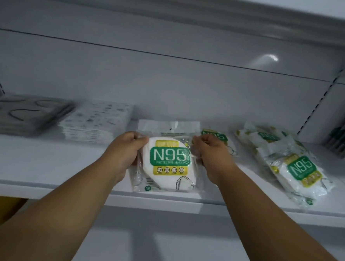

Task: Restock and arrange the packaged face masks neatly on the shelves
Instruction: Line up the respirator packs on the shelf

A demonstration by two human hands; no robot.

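Clearly our biggest risk is the slick film: squeezed unevenly, the N95 mask pack (168,162) could skew or slide toward the shelf (44,171) lip and drop. It lies flat near the front edge, between our hands, left hand (123,155) curled around its left side, right hand (210,157) pinching its right side. Nudging it could also disturb the loose N95 pile (290,163) at right.

Both bare forearms stretched forward and slightly inward over the shelf (44,163) edge, left hand (123,153) and right hand (210,155) level with each other, fingers curled in a grip on opposite side edges of one N95 mask pack (168,162), thumbs uppermost.
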